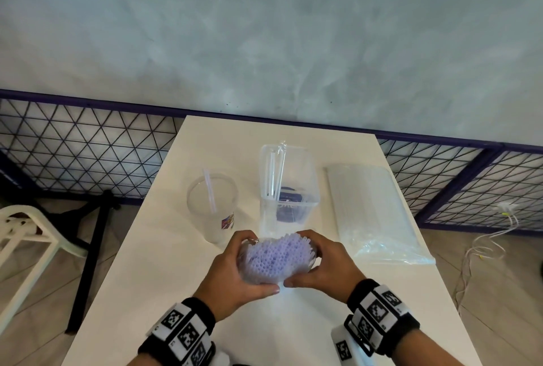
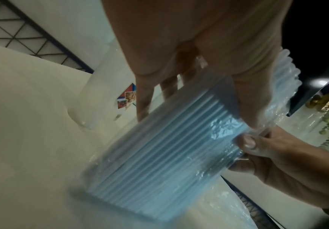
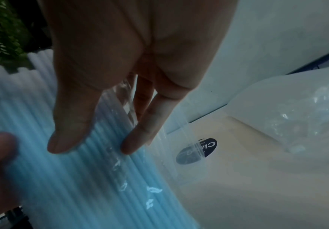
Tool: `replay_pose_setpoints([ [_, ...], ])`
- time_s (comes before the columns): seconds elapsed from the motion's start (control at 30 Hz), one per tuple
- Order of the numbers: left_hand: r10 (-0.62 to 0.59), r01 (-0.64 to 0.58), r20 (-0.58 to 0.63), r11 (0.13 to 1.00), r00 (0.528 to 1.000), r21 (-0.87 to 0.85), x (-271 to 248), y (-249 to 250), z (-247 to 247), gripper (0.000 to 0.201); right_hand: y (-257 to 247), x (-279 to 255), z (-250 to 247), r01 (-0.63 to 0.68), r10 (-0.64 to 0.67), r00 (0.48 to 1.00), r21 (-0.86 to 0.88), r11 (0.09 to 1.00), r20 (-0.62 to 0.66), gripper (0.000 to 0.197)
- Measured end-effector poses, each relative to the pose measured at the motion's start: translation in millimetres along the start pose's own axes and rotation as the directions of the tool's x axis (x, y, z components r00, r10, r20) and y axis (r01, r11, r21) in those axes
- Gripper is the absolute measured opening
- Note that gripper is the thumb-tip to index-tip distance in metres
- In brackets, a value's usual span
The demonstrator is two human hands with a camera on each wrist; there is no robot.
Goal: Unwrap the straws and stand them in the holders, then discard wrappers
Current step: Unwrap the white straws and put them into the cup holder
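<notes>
Both hands cradle a bundle of pale blue straws (image 1: 279, 258), standing on end on the white desk (image 1: 164, 254) and sheathed in clear plastic wrap (image 2: 221, 126). The left hand (image 1: 235, 273) curls round the bundle's near-left side; the right hand (image 1: 320, 262) wraps the right, each grip clamped on the pack. Behind stand a round plastic cup (image 1: 213, 208) holding one straw and a square clear container (image 1: 289, 189) holding a few; a second bagged pack (image 1: 373, 209) lies to the right. The wrap likely comes off best if one hand steadies the bundle low while the other peels the film downward, keeping the straws upright and gathered so none spill.
</notes>
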State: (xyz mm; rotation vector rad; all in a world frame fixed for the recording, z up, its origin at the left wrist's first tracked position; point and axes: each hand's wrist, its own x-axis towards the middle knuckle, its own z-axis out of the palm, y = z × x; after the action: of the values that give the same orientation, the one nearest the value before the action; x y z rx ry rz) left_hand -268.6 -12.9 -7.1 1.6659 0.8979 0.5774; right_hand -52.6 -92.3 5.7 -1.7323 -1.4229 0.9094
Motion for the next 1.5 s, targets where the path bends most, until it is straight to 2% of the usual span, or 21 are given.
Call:
replay_pose_setpoints([
  [0.3,-0.055,0.056,-0.037,0.998,0.998,0.029,3,-27,-9,0.08,11,9,21,-0.024,0.024,1.0,-0.01,1.0,0.018,0.066],
  [0.6,-0.101,0.099,0.044,0.994,0.994,0.054,5,-36,-3,0.079,35,7,34,-0.132,0.132,0.991,-0.026,0.991,-0.004,0.057],
  [0.8,-0.038,0.037,0.119,0.999,0.992,0.014,15,-26,-15,0.099,30,12,39,-0.121,0.122,0.992,-0.043,0.992,0.022,0.048],
  [0.87,-0.038,0.037,0.132,0.999,0.991,0.013,17,-25,-9,0.091,27,13,46,-0.125,0.126,0.992,-0.063,0.99,0.025,0.042],
  [1.0,-0.086,0.085,0.079,0.996,0.993,0.024,12,-34,-2,0.068,35,12,55,-0.154,0.155,0.988,-0.074,0.985,0.009,0.048],
  [1.07,-0.115,0.114,0.054,0.993,0.992,0.005,11,-39,-4,0.064,33,11,54,-0.13,0.133,0.991,-0.092,0.987,0.031,0.052],
  [1.17,-0.141,0.141,-0.004,0.989,0.99,-0.034,12,-40,-11,0.061,19,10,41,-0.072,0.076,0.996,-0.106,0.992,0.04,0.086],
  [1.2,-0.148,0.147,-0.026,0.988,0.989,-0.05,12,-41,-13,0.06,11,9,34,-0.048,0.05,0.999,-0.106,0.993,0.018,0.092],
  [1.33,-0.15,0.146,-0.075,0.987,0.986,-0.06,16,-40,-18,0.058,-18,8,14,0.123,-0.13,0.989,-0.094,0.988,-0.072,0.079],
  [1.5,-0.203,0.198,-0.107,0.979,0.973,-0.054,13,-45,-9,0.064,-18,18,9,0.191,-0.198,0.98,-0.175,0.966,-0.023,0.066],
])
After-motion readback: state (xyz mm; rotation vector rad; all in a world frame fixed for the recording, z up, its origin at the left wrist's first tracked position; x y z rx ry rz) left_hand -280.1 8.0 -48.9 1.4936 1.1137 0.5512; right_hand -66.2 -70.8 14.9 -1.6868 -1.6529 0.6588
